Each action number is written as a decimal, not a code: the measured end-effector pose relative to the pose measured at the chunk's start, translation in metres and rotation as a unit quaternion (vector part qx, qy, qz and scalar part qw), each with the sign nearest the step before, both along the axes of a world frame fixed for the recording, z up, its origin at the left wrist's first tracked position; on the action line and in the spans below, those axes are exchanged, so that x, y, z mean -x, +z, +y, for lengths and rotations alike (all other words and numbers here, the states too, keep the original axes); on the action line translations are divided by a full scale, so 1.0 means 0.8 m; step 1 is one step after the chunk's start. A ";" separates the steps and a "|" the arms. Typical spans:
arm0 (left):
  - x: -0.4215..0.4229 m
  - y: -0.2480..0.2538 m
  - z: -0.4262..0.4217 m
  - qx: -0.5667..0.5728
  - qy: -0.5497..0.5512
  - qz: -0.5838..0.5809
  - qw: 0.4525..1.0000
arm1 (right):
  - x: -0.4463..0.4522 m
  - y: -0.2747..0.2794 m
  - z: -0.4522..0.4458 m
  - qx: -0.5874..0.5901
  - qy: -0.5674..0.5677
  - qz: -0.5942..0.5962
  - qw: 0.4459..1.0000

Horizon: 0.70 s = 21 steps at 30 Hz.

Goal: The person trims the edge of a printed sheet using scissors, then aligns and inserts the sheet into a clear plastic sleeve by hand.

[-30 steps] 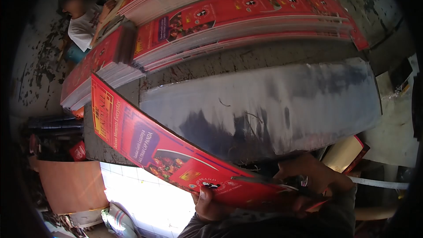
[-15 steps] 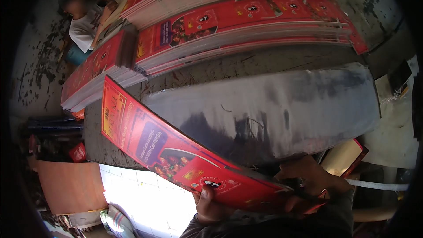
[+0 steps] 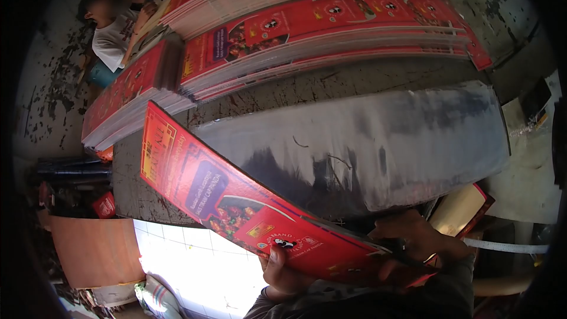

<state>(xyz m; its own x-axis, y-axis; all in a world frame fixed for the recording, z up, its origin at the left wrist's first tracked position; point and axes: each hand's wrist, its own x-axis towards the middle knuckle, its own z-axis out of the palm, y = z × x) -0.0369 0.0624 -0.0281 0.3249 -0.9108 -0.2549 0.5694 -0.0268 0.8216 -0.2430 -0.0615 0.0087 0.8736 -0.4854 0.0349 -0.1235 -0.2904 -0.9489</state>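
One long red printed sheet (image 3: 236,210) slanted across the near edge of the silvery-topped slab (image 3: 378,142), reading "LEE KUM KEE", "SAUS TIRAM CAP PANDA" and, above a panda, "BRAND". The left hand (image 3: 286,277) pinched its lower edge, thumb on the print, other fingers hidden. The right hand (image 3: 416,236) bent its fingers beside the shadowed end; their grip was unclear. Similarly printed stacks (image 3: 277,38) lay beyond.

This looks like a workshop or small packing room: tall stacks of printed red sheets (image 3: 271,26) cover part of a worn desk (image 3: 230,99). The wall (image 3: 56,91) is stained and peeling, with clutter (image 3: 65,198) heaped beside the desk.
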 end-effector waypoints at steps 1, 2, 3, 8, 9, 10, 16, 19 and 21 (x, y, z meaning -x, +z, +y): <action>-0.001 -0.001 0.000 0.001 0.002 -0.001 1.000 | -0.001 -0.003 -0.001 0.008 -0.004 -0.010 1.000; -0.001 -0.001 -0.001 0.002 0.004 -0.001 1.000 | 0.000 -0.008 -0.001 0.011 0.001 -0.012 1.000; -0.001 -0.002 -0.001 0.002 0.005 0.000 1.000 | 0.004 -0.013 0.002 0.020 -0.003 0.000 1.000; 0.001 -0.004 0.000 0.003 0.000 0.001 1.000 | 0.007 -0.010 0.001 -0.005 -0.007 0.026 1.000; 0.001 -0.004 0.001 0.002 -0.001 0.000 1.000 | 0.010 -0.010 0.000 -0.017 -0.005 0.046 0.999; 0.002 -0.004 0.000 0.001 -0.005 0.000 1.000 | 0.011 -0.009 -0.001 -0.028 -0.003 0.067 0.997; 0.009 -0.007 0.005 -0.008 -0.033 0.001 0.999 | 0.010 0.003 0.003 -0.088 -0.040 0.047 0.994; 0.012 -0.010 0.008 -0.011 -0.047 0.002 0.999 | 0.012 0.004 0.005 -0.113 -0.040 0.055 0.991; 0.014 -0.011 0.009 -0.014 -0.051 0.002 0.999 | 0.011 0.005 0.003 -0.096 -0.034 0.043 0.994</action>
